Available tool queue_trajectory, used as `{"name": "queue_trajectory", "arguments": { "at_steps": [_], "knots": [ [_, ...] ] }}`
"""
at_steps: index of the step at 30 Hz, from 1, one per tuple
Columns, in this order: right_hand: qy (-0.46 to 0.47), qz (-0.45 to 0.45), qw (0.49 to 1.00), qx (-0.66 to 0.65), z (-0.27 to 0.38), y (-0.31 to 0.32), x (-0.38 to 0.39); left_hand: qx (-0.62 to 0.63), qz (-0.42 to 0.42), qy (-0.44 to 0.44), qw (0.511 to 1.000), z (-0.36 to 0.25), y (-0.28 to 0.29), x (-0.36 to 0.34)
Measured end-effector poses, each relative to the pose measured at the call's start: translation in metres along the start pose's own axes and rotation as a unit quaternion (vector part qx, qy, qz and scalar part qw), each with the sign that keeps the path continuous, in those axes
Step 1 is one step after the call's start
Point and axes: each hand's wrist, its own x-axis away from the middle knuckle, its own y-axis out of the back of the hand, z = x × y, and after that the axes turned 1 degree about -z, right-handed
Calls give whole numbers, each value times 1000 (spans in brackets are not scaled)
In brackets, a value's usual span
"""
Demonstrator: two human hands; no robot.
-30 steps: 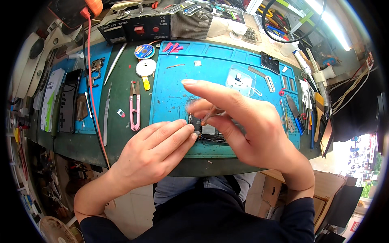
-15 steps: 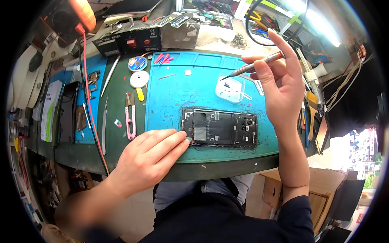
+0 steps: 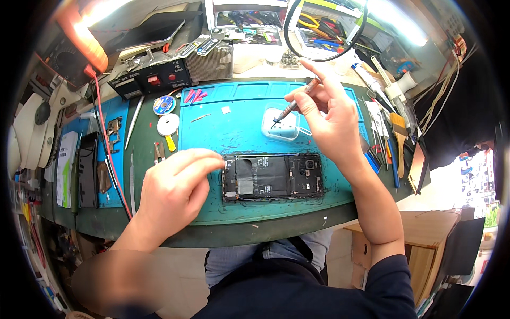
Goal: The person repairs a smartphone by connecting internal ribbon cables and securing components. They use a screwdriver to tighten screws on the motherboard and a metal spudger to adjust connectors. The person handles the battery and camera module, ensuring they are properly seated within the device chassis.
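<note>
Sits at a green table (image 3: pixel 212 232), with the near edge running below the phone (image 3: pixel 271 178). Has a blue mat (image 3: pixel 212 138) spread over it, reaching under the phone and well beyond it on the far side. Faces a black box (image 3: pixel 164 76) with a red switch, beyond the phone and to its left, well apart from it. Has the phone flat and crosswise on the mat, opened to bare dark inner parts, with the lens end to the right.

Holds the right hand (image 3: pixel 329 114) raised beyond the phone's right end, with thumb and fingers closed about a screwdriver (image 3: pixel 291 108). Reaches with the left hand (image 3: pixel 178 189) to the phone's far left corner, fingers bent and close together; cannot tell whether gripping anything there, or whether touching the phone.

Has a dark phone-like slab (image 3: pixel 89 170) well left of the phone, and a brush (image 3: pixel 399 143) well to its right. Has a clear box (image 3: pixel 287 135) near the phone, beyond its right half, with small dark bits inside. Slants the screwdriver down and left, tip at the clear box; cannot tell whether touching any bit.

Has scissors (image 3: pixel 159 152) left of the phone, partly hidden by the left hand. Has a white spool (image 3: pixel 168 125) and a blue-labelled spool (image 3: pixel 164 105) beyond the phone and to its left. Has pink tips (image 3: pixel 195 96) nearby, and a small white square (image 3: pixel 226 110) beyond the phone's left end.
</note>
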Motion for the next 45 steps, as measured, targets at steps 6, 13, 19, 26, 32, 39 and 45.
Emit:
{"name": "queue_trajectory", "arguments": {
  "at_steps": [6,13,19,26,32,39,45],
  "knots": [
    [13,-16,997,-72,23,-7,5,109,7,112,988,2,-9,-16],
    [73,27,993,-89,40,-6,17,136,38,117,983,-6,-21,-37],
    [156,41,982,-100,32,-19,18,90,13,117,989,-1,-33,-25],
    [199,24,979,-45,30,-24,28,50,83,53,994,12,-30,-19],
    [185,20,980,-69,39,-26,26,71,69,29,995,11,-21,-18],
    [178,32,980,-76,38,-25,31,76,61,53,994,3,-26,-18],
    [178,48,981,-66,35,-29,27,29,-10,-7,1000,-2,-13,-20]
  ]
}}
